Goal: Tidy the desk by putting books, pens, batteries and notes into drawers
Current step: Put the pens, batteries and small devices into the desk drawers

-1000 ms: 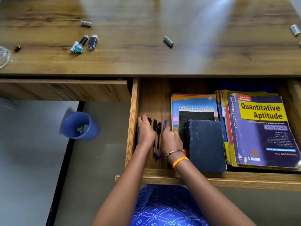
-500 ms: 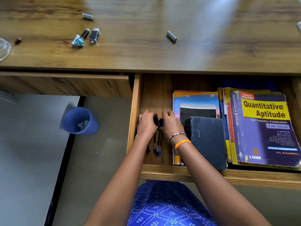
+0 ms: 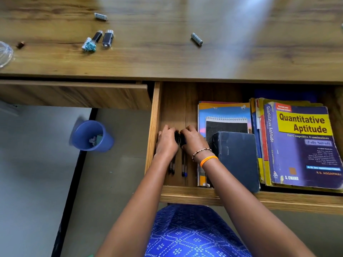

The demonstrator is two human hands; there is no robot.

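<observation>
Wooden drawer (image 3: 156, 127) holds both hands, left hand (image 3: 166, 143) and right hand (image 3: 193, 141), fingers curled around several pens (image 3: 182, 164).

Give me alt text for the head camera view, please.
Both hands, left hand and right hand, gather a bunch of pens in the open drawer beside stacked books. Batteries lie on the desk above.

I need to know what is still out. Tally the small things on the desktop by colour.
Pale cylinders: 3
Black cylinders: 2
Teal paper scrap: 1
Small brown piece: 1
Total: 7, leaving out the clear thing cut off at the left edge.
</observation>
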